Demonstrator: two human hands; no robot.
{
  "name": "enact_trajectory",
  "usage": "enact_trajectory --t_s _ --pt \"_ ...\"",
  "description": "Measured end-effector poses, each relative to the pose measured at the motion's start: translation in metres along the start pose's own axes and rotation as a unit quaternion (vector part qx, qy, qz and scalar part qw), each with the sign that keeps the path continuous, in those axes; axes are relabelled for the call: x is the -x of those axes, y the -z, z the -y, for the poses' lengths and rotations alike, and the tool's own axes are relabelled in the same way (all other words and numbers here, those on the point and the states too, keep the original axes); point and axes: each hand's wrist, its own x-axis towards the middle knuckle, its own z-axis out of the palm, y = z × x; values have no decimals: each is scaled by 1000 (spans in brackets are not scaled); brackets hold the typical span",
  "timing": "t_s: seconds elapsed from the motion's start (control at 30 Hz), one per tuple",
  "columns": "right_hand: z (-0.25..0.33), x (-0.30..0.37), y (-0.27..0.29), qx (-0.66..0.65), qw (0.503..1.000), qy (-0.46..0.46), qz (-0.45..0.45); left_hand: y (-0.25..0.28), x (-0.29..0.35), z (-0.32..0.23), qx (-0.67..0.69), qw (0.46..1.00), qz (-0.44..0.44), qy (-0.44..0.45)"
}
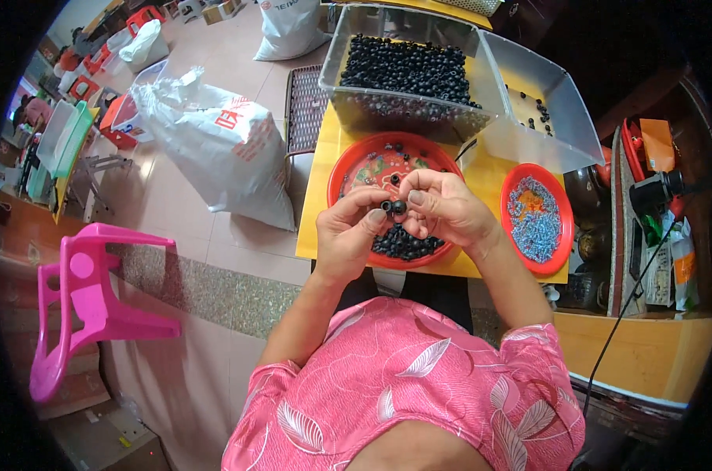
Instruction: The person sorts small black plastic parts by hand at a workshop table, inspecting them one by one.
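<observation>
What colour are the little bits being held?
The bits are black, seen best in the head view.

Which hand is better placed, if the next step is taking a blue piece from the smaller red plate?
Probably the right hand: it is nearer to the smaller red plate, on the person's right. The left hand is farther away and pinches a black piece.

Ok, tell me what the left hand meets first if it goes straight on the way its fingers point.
Beyond the black pieces at its fingertips, the left hand would probably meet the right hand first, though depth is unclear from one view.
</observation>
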Motion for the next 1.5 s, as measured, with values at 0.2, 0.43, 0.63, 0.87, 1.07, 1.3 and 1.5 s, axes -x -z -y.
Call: enact_trajectory --t_s 0.2,0.43,0.63,0.87,1.07,1.3,1.5 --pt "-23 19 -22 88 994 55 -31 -3 28 4 38 998 -21 -43" --pt "-31 36 -41 125 979 150 -62 -5 49 -11 108 994 -23 18" --pt "-33 45 -36 123 974 172 -80 -10 44 -9 213 974 -2 76" --pt "-27 48 -25 140 976 144 -89 -11 39 0 226 968 -16 107" --pt "-27 32 -17 170 968 149 -111 0 25 0 254 957 -26 138" --pt "0 26 11 390 847 244 -268 13 15 9 186 964 -86 167" --pt "106 48 105 488 677 316 -451 21 5 20 2 982 -114 148"
